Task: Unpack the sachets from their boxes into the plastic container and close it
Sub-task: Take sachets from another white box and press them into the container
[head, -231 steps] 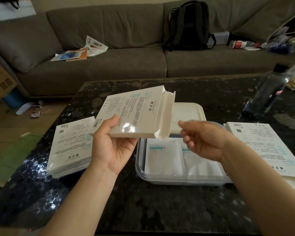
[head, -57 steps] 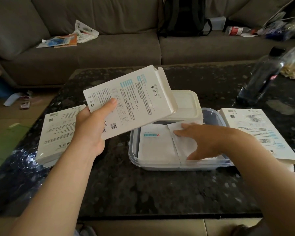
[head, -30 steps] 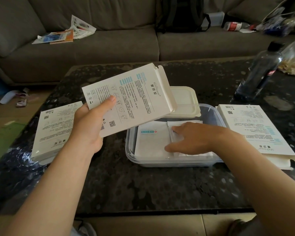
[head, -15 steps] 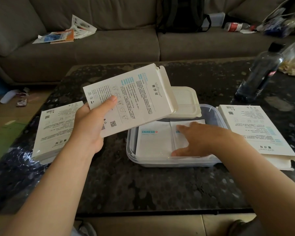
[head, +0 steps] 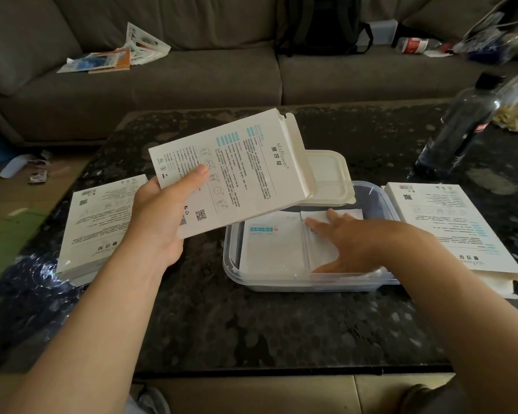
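Head view: on the dark table [head: 251, 324] the plastic container [head: 296, 282] sits under the right hand [head: 352, 243], with one closed-looking box [head: 102, 222] outside the left hand [head: 165, 216] and another box [head: 449, 234] outside the right. The left hand still grips the opened box [head: 245, 162] by its corner, thumb on top, raised with its flap end over the container's far-left corner. The lid [head: 329, 177] lies off, beyond the right hand.

Seconds ago the right hand was curled in the air at the box mouth. Now it is down inside the container, fingers straight and spread, pressing the right sachet [head: 319, 249] flat beside the left sachet [head: 272, 243]. Another sachet seems stowed. Whether the held box is empty cannot be told, and closing is not yet done.
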The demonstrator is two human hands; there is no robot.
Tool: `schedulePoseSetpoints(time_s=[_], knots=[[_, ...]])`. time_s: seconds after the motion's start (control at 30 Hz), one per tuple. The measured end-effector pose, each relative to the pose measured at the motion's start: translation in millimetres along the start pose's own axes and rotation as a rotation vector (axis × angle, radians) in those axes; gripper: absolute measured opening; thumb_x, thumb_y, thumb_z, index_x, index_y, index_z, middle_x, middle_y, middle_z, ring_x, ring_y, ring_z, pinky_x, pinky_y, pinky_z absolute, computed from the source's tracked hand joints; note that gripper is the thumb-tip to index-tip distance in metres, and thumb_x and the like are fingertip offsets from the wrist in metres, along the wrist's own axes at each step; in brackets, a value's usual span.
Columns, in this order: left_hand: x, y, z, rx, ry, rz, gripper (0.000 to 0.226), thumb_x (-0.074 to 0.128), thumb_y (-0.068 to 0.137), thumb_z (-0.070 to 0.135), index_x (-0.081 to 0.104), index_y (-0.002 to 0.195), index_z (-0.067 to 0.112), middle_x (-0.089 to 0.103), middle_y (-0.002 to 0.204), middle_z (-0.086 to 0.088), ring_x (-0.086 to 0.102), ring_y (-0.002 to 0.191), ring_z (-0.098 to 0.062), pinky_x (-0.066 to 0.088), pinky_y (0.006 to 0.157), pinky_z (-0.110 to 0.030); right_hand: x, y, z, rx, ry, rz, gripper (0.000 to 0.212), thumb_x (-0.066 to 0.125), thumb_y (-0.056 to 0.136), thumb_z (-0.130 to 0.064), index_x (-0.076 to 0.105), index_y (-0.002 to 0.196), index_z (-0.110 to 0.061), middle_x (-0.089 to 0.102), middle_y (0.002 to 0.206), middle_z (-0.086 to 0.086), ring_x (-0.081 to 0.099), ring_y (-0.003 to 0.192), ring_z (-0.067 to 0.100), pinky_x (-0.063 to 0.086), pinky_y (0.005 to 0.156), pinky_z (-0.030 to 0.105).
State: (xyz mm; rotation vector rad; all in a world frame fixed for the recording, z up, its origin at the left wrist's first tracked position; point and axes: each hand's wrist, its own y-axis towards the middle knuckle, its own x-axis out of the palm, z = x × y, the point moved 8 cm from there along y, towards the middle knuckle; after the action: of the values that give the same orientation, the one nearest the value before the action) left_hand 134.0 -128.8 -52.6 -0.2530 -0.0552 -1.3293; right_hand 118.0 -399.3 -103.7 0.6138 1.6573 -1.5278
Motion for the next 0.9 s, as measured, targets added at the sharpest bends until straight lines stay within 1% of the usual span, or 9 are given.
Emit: schedulePoseSetpoints(time_s=[0.37, 0.43, 0.53, 0.57, 0.63, 0.7, 0.73, 0.8, 0.9], knots=[[2.6, -0.7, -3.0, -0.003, 0.019, -0.009, 0.021, 0.076, 0.094, 0.022, 0.077, 0.114, 0.026, 0.081, 0.112, 0.005, 0.078, 0.104, -0.016, 0.060, 0.092, -0.045, -2.2, -0.4, -6.2, 0.025, -0.012, 0.039, 0.104, 0.054, 0.084, -0.073, -0.009, 0.158, -0.035, -0.005, 0.169, 0.005, 0.016, 0.153, 0.030, 0.025, 0.120, 0.048], [3.2, -1.2, -3.3, -0.005, 0.024, -0.014, 0.022, 0.075, 0.094, 0.022, 0.077, 0.115, 0.026, 0.081, 0.112, 0.005, 0.077, 0.104, -0.016, 0.059, 0.093, -0.045, -3.5, -2.6, -6.4, 0.014, 0.023, 0.051, 0.104, 0.055, 0.083, -0.074, -0.004, 0.158, -0.035, 0.002, 0.169, 0.004, 0.020, 0.152, 0.030, 0.027, 0.119, 0.047], [3.8, -0.4, -2.6, -0.006, 0.034, -0.023, 0.022, 0.075, 0.095, 0.022, 0.077, 0.116, 0.027, 0.080, 0.112, 0.005, 0.077, 0.104, -0.015, 0.059, 0.093, -0.044, -24.7, -19.5, 1.1, -0.025, 0.244, 0.129, 0.093, 0.063, 0.076, -0.074, 0.029, 0.153, -0.034, 0.038, 0.157, -0.005, 0.044, 0.138, 0.022, 0.038, 0.112, 0.043], [4.1, 0.0, -2.2, -0.005, 0.033, -0.027, 0.023, 0.074, 0.095, 0.023, 0.076, 0.117, 0.027, 0.080, 0.112, 0.005, 0.077, 0.104, -0.015, 0.059, 0.092, -0.044, -39.9, -28.0, 5.8, -0.036, 0.315, 0.207, 0.083, 0.067, 0.076, -0.071, 0.042, 0.145, -0.032, 0.050, 0.147, -0.008, 0.053, 0.128, 0.018, 0.044, 0.108, 0.041], [5.8, 0.7, -1.9, 0.002, 0.040, -0.035, 0.024, 0.074, 0.095, 0.023, 0.076, 0.118, 0.027, 0.080, 0.113, 0.005, 0.077, 0.104, -0.015, 0.059, 0.092, -0.045, -74.7, -49.1, 15.7, -0.073, 0.498, 0.437, 0.043, 0.073, 0.083, -0.050, 0.066, 0.117, -0.025, 0.071, 0.114, -0.007, 0.069, 0.096, 0.010, 0.057, 0.090, 0.034], [7.7, 1.1, -2.4, 0.007, 0.052, -0.035, 0.024, 0.075, 0.094, 0.024, 0.077, 0.118, 0.027, 0.080, 0.113, 0.005, 0.077, 0.104, -0.016, 0.059, 0.094, -0.047, -98.5, -69.3, 22.4, -0.122, 0.807, 0.634, 0.008, 0.072, 0.089, -0.026, 0.071, 0.093, -0.019, 0.074, 0.084, -0.003, 0.073, 0.072, 0.012, 0.063, 0.073, 0.030], [8.8, 1.0, -3.0, 0.007, 0.057, -0.038, 0.024, 0.075, 0.094, 0.024, 0.077, 0.118, 0.027, 0.080, 0.113, 0.005, 0.077, 0.105, -0.017, 0.059, 0.095, -0.049, -103.6, -75.8, 21.3, -0.156, 0.943, 0.679, 0.002, 0.071, 0.090, -0.018, 0.070, 0.090, -0.016, 0.074, 0.081, -0.002, 0.074, 0.071, 0.012, 0.063, 0.068, 0.028], [11.3, -0.3, -4.4, 0.005, 0.068, -0.053, 0.024, 0.075, 0.094, 0.025, 0.076, 0.118, 0.027, 0.080, 0.114, 0.004, 0.077, 0.106, -0.018, 0.058, 0.097, -0.051, -103.1, -77.9, 13.5, -0.208, 1.146, 0.667, 0.004, 0.069, 0.091, -0.012, 0.069, 0.095, -0.012, 0.075, 0.087, 0.000, 0.075, 0.075, 0.014, 0.063, 0.066, 0.027], [14.2, -3.1, -4.1, 0.017, 0.081, -0.078, 0.025, 0.074, 0.095, 0.024, 0.076, 0.119, 0.027, 0.080, 0.116, 0.003, 0.076, 0.108, -0.020, 0.057, 0.098, -0.053, -92.9, -66.5, 2.1, -0.226, 1.317, 0.576, 0.008, 0.067, 0.093, -0.012, 0.066, 0.101, -0.011, 0.075, 0.097, 0.000, 0.076, 0.083, 0.019, 0.063, 0.068, 0.030]])
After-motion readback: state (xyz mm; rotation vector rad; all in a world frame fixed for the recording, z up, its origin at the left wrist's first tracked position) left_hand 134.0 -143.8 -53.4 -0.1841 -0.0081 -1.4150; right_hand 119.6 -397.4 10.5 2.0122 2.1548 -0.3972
